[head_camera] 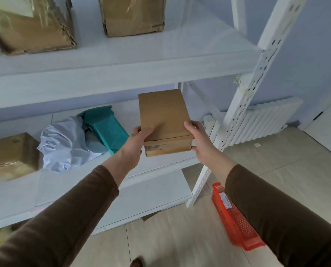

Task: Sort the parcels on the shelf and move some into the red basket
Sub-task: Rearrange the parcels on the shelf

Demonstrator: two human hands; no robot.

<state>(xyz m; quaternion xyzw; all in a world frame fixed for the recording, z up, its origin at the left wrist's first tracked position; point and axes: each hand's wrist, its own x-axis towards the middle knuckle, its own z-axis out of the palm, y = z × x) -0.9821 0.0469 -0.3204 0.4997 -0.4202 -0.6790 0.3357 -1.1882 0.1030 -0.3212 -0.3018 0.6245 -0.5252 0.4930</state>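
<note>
Cardboard parcel [164, 120], plain brown, held in the air in front of the white shelf [122, 60] at its right end. Left hand [136, 140] grips the near left corner, thumb on top. Right hand [196, 137] grips the near right corner, fingers beneath. Red basket [232, 218] on the floor below right, partly behind the right sleeve. Middle shelf board: teal mailer [107, 128], white plastic mailer [66, 143], taped brown box [12, 155]. Upper board: two brown cartons [134, 16].
</note>
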